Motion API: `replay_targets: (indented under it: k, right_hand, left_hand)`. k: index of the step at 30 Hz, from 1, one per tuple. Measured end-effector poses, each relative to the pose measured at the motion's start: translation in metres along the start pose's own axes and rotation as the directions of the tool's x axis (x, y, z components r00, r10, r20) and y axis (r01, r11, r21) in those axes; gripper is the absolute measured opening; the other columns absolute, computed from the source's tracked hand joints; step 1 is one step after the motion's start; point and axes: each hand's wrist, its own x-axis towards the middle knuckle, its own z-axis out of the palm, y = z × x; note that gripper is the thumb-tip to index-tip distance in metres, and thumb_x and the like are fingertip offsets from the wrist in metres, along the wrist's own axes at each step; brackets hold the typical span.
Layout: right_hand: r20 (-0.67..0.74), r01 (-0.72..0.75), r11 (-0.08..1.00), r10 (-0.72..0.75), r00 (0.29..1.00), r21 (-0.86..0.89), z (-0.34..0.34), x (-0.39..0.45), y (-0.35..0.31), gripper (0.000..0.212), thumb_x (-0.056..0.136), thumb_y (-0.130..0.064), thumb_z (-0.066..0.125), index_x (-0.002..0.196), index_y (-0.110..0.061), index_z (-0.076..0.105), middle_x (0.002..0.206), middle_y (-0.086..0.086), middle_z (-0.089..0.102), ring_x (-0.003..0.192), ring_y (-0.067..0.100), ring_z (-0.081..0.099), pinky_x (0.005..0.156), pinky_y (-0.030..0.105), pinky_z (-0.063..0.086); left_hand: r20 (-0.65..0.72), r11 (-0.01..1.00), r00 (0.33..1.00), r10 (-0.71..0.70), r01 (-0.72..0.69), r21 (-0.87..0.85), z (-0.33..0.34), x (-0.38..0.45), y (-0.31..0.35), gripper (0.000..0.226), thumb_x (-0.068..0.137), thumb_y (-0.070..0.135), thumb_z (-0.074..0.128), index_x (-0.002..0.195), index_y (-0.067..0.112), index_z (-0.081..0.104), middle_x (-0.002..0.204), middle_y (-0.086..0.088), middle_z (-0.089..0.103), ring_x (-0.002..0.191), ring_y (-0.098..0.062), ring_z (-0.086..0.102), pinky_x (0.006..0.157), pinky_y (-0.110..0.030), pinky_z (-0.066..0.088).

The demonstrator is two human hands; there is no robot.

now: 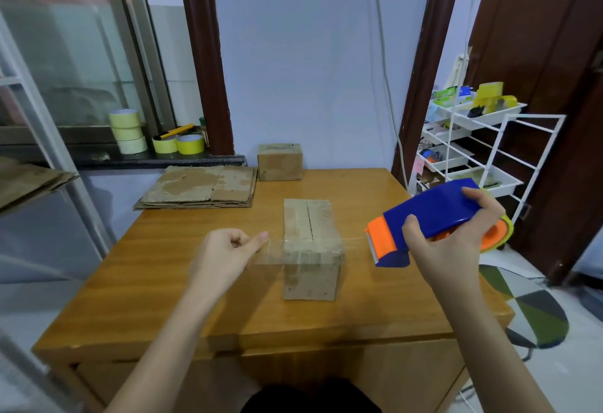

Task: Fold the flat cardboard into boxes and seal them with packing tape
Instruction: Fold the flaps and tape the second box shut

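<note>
A brown wooden table [156, 269] stands against a pale blue wall [303, 63]. A window [65, 53] with a dark sill is on the left. A white wire rack [496, 148] stands by a dark brown door [551, 53] on the right.

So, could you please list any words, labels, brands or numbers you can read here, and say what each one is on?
No text can be read.
Far cardboard box: dark print on its top, too blurred to read.
Green packet on the white rack: markings too small to read.
Tape dispenser and tape rolls: no visible text.
</note>
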Motion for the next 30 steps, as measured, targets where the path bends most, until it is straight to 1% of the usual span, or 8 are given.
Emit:
replay_targets:
  k: [6,11,15,20,24,27,29,30]
  right_hand:
    - [0.018,0.016,0.999,-0.015,1.000,-0.051,0.006,0.001,0.007,0.069,0.076,0.004,0.071,0.129,-0.004,0.028,0.102,-0.021,0.034,0.084,-0.018,0.051,0.062,0.007,0.047]
    - [0.029,-0.062,0.998,0.062,0.998,-0.022,0.010,-0.007,0.020,0.063,0.078,0.005,0.069,0.122,-0.015,0.028,0.099,-0.016,0.038,0.076,-0.012,0.055,0.060,0.017,0.048]
    - [0.007,-0.135,0.990,0.134,0.991,0.038,0.016,-0.018,0.028,0.060,0.080,0.008,0.067,0.120,-0.015,0.028,0.100,-0.017,0.035,0.076,-0.018,0.053,0.058,0.009,0.047]
    - [0.007,-0.199,0.978,0.199,0.980,0.068,0.022,-0.023,0.036,0.059,0.082,0.005,0.067,0.117,-0.021,0.027,0.103,-0.015,0.035,0.076,-0.016,0.053,0.058,0.012,0.049]
    - [-0.006,-0.220,0.973,0.221,0.975,0.074,0.027,-0.028,0.038,0.058,0.082,0.005,0.067,0.116,-0.020,0.028,0.106,-0.007,0.037,0.075,-0.015,0.052,0.059,0.011,0.048]
    - [-0.021,-0.235,0.968,0.238,0.971,0.086,0.031,-0.031,0.038,0.056,0.082,0.005,0.065,0.116,-0.018,0.028,0.108,-0.005,0.037,0.075,-0.015,0.052,0.058,0.011,0.047]
    - [-0.031,-0.245,0.966,0.249,0.968,0.087,0.033,-0.033,0.038,0.055,0.082,0.005,0.065,0.116,-0.019,0.027,0.114,0.001,0.035,0.077,-0.014,0.052,0.058,0.012,0.048]
    - [-0.037,-0.251,0.964,0.255,0.966,0.088,0.033,-0.033,0.038,0.055,0.083,0.004,0.065,0.115,-0.019,0.027,0.115,0.003,0.034,0.078,-0.012,0.052,0.058,0.012,0.048]
  left_hand:
    - [0.010,1.000,1.000,0.020,-0.020,-0.007,0.001,0.004,-0.009,0.047,0.083,0.051,0.062,0.064,0.009,0.068,0.049,0.003,0.057,0.064,-0.026,0.063,0.076,-0.038,0.051]
    - [0.048,0.995,0.998,-0.041,0.045,-0.092,0.016,0.007,-0.024,0.048,0.083,0.046,0.065,0.062,0.002,0.063,0.045,0.005,0.049,0.050,-0.015,0.046,0.060,-0.028,0.037]
    - [0.062,0.978,0.996,-0.069,0.080,-0.195,0.030,-0.001,-0.034,0.044,0.087,0.042,0.063,0.053,0.014,0.053,0.040,0.008,0.044,0.045,-0.009,0.040,0.055,-0.026,0.032]
    - [0.051,0.967,0.997,-0.055,0.066,-0.245,0.042,-0.006,-0.037,0.045,0.091,0.041,0.058,0.056,0.013,0.050,0.043,0.007,0.043,0.040,-0.003,0.037,0.051,-0.024,0.030]
    - [0.072,0.945,0.995,-0.066,0.086,-0.317,0.054,-0.012,-0.036,0.043,0.089,0.045,0.053,0.062,0.011,0.052,0.054,0.001,0.044,0.049,-0.009,0.039,0.053,-0.022,0.031]
    - [0.102,0.921,0.989,-0.108,0.138,-0.364,0.068,-0.017,-0.034,0.052,0.084,0.054,0.046,0.088,0.006,0.065,0.073,0.001,0.059,0.062,-0.006,0.050,0.058,-0.016,0.038]
    - [0.097,0.910,0.985,-0.141,0.167,-0.380,0.076,-0.019,-0.033,0.056,0.084,0.057,0.043,0.105,0.009,0.064,0.094,0.005,0.065,0.085,-0.004,0.058,0.071,-0.016,0.045]
    - [0.093,0.911,0.984,-0.152,0.176,-0.374,0.079,-0.020,-0.033,0.063,0.081,0.061,0.040,0.112,0.010,0.062,0.105,0.004,0.065,0.095,-0.007,0.059,0.081,-0.023,0.049]
